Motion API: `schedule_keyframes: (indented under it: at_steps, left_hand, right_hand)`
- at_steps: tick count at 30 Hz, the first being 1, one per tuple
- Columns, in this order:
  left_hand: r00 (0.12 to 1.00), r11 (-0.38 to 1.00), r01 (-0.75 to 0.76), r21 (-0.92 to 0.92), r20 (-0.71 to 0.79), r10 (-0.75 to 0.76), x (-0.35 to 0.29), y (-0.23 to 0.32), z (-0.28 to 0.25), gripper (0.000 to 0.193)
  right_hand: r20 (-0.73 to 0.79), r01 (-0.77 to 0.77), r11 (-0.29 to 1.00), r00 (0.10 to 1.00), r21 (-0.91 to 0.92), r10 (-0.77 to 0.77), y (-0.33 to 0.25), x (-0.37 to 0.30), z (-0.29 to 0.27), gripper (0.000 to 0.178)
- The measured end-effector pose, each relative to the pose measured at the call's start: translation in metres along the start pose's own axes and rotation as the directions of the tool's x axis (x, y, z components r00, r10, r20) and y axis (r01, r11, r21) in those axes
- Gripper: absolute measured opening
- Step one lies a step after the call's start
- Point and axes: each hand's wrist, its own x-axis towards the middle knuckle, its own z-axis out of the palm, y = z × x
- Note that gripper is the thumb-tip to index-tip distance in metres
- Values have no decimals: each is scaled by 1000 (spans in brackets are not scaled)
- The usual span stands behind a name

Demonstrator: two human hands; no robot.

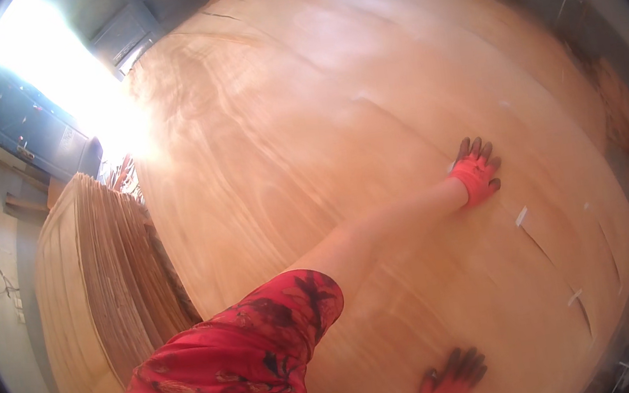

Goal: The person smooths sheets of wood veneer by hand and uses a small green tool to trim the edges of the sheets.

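A broad, pale-brown wood veneer sheet [273, 178] spreads across most of the view, with long splits in its right part. My left hand [476, 171], in a red glove with dark fingertips, lies on it, fingers spread and holding nothing. Just beyond that hand's right side, a small white strip of tape [521, 216] sits at one end of a split; another white strip [574, 296] crosses a split nearer to me. At the bottom edge my right hand [451, 384], gloved alike, rests on the veneer with its fingers apart; its wrist is out of view.
To the left stands a tall stack of veneer sheets [116, 276], close to the large sheet's edge. Behind it, bright light comes through an opening [46, 56] beside a dark blue panel [31, 125]. A wire [2, 274] hangs on the left wall. Ragged brown sheets [626, 111] lie along the right side.
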Motion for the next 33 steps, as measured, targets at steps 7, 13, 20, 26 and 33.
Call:
schedule_keyframes:
  at_steps: [7, 13, 20, 26, 33]
  left_hand:
    - [1000, 999, 7, -51, -1, -7, 2, 0, 10, 64]
    - [969, 995, -90, 52, -228, 99, -12, -3, 10, 61]
    - [859, 878, -479, -10, -214, 466, -131, 50, -61, 47]
    - [953, 956, -293, -32, 71, 295, -339, -2, -144, 54]
    - [992, 997, 80, 22, 100, -82, -551, -105, -247, 48]
  right_hand:
    - [8, -15, 1000, 1000, 1, 15, -1, 0, 2, 61]
    - [3, -28, 993, 1000, 114, 28, 9, -5, 30, 66]
    - [-4, -68, 995, 998, 78, 69, 17, -24, 10, 64]
    - [-65, -32, 999, 997, 38, 34, 13, -49, 5, 64]
    - [-28, -44, 999, 999, -18, 44, -31, -73, 9, 68]
